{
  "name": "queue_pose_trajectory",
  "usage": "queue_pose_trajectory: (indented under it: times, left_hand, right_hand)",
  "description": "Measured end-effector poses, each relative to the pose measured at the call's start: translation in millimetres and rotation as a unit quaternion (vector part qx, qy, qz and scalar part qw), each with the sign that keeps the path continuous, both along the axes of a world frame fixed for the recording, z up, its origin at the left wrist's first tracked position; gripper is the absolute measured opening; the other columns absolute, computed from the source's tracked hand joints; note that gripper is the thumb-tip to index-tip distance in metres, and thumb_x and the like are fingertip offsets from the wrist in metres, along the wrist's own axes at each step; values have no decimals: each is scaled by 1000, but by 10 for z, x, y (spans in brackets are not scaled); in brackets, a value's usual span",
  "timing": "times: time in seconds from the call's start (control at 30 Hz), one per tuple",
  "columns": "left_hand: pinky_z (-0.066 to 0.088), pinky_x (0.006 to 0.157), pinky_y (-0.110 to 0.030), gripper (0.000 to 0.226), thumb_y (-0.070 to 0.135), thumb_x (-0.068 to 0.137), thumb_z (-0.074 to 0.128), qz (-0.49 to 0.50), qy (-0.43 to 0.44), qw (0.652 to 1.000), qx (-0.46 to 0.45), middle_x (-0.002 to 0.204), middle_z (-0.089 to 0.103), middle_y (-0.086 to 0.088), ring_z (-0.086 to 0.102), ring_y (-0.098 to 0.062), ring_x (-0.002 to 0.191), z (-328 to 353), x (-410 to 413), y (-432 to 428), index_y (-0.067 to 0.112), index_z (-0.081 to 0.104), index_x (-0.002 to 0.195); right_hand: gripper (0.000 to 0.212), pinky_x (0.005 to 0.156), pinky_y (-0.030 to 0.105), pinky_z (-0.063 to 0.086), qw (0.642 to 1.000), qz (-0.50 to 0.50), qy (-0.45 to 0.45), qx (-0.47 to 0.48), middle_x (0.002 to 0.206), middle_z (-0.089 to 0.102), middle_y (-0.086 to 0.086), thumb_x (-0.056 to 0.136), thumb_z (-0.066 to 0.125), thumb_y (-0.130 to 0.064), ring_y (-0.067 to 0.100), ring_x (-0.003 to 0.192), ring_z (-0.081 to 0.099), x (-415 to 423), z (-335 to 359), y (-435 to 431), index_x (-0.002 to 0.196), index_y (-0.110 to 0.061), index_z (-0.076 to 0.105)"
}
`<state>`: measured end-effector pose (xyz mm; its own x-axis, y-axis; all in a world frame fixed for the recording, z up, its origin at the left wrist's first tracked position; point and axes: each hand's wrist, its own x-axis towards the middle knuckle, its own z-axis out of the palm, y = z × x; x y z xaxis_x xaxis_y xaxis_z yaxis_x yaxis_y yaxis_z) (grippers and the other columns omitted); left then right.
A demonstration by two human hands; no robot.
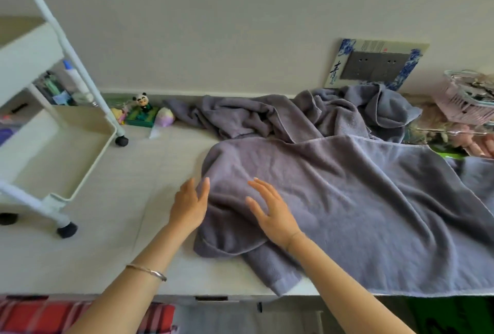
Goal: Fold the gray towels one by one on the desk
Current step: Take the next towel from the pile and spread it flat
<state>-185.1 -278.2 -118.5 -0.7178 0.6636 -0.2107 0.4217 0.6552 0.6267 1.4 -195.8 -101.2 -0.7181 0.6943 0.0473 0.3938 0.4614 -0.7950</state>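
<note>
Left hand (188,205) was at gray towel (361,213) edge, fingers straight, empty. Right hand (272,213) was over towel, fingers splayed, empty.

**Both hands flat at a gray towel (361,213) on the bench (120,240)**

The towel lies spread and rumpled across the middle and right of the frame, its lower edge hanging over the bench front. The left hand (188,206), fingers straight, is at the towel's left edge. The right hand (272,213), fingers spread, is over the cloth just beside it. A heap of gray towels (267,117) lies at upper middle against the wall. A white trolley (61,146) stands at the left, with a panda figure (143,101) near it.
</note>
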Motion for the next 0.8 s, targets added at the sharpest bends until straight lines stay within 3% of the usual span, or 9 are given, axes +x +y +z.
queue_pose_trajectory:
  times: [0.07, 0.17, 0.27, 0.37, 0.47, 0.6, 0.67, 0.73, 0.8]
  left_hand:
    - [31, 108, -36, 71, 56, 96, 19, 28, -134, 990, 26, 143, 43, -20, 42, -32, 131, -33, -126, -48, 4, 44, 137]
    - [46, 90, -32, 90, 74, 84, 1, 78, -379, 919, 72, 122, 62, -14, 59, -26, 107, 36, -199, -89, 17, 60, 120]
    - [45, 75, -26, 93, 72, 82, -11, 6, -492, 865, 96, 112, 67, -7, 60, -19, 90, 243, -106, -105, 23, 60, 117]
    - [45, 82, -24, 94, 70, 83, -12, -55, -517, 849, 92, 109, 67, -2, 59, -18, 98, 361, -44, -75, 20, 58, 120]
    - [49, 82, -27, 85, 66, 90, -3, -45, -507, 852, 119, 98, 69, -2, 64, -19, 92, 412, -71, -72, 15, 63, 108]
    - [47, 58, -16, 30, 37, 101, 31, 52, -296, 930, 211, 96, 51, -11, 55, -15, 71, 345, -129, 29, 12, 48, 96]
    - [47, 75, -19, 20, 35, 101, 34, 12, -281, 940, 193, 102, 50, -5, 54, -19, 90, 330, -112, 140, 19, 45, 105]
    - [38, 104, -31, 38, 40, 101, 29, -50, -312, 939, 139, 125, 51, -5, 49, -22, 119, 288, -30, 276, 18, 44, 129]
    - [25, 114, -35, 55, 43, 101, 24, -87, -319, 938, 105, 146, 38, -8, 38, -24, 134, 281, 122, 408, 11, 31, 145]
  right_hand:
    - [40, 100, 14, 33, 997, 12, 17, -68, 130, 53, -6, 94, 54, -34, 7, 115, 51, -295, 24, -205, 132, -20, 51]
    - [40, 97, 21, 42, 977, -23, 13, -213, 117, 59, -8, 93, 54, -38, 8, 107, 56, -576, 30, -356, 129, -20, 49]
    - [44, 101, 32, 44, 940, -107, 37, -322, 113, 65, 1, 91, 51, -50, 14, 110, 59, -715, 74, -280, 118, -16, 59]
    - [39, 91, 36, 52, 896, -172, 50, -407, 94, 72, 6, 89, 55, -49, 19, 97, 66, -748, 132, -136, 93, -12, 70]
    - [51, 93, 48, 51, 894, -200, 52, -397, 90, 71, 17, 69, 70, -57, 30, 92, 65, -686, 113, -55, 78, -7, 69]
    - [31, 68, 34, 56, 869, -190, 128, -439, 80, 67, 8, 88, 60, -41, 21, 75, 64, -479, 298, 84, 96, -11, 65]
    - [36, 72, 39, 55, 836, -219, 188, -466, 95, 69, 15, 93, 53, -40, 28, 87, 66, -311, 341, 263, 110, -11, 64]
    - [37, 86, 39, 53, 787, -257, 252, -501, 110, 65, 20, 94, 49, -41, 30, 102, 62, -133, 349, 418, 108, -9, 63]
    - [32, 81, 31, 51, 777, -322, 247, -481, 98, 67, 11, 94, 51, -41, 19, 91, 63, 82, 310, 507, 96, -12, 65]
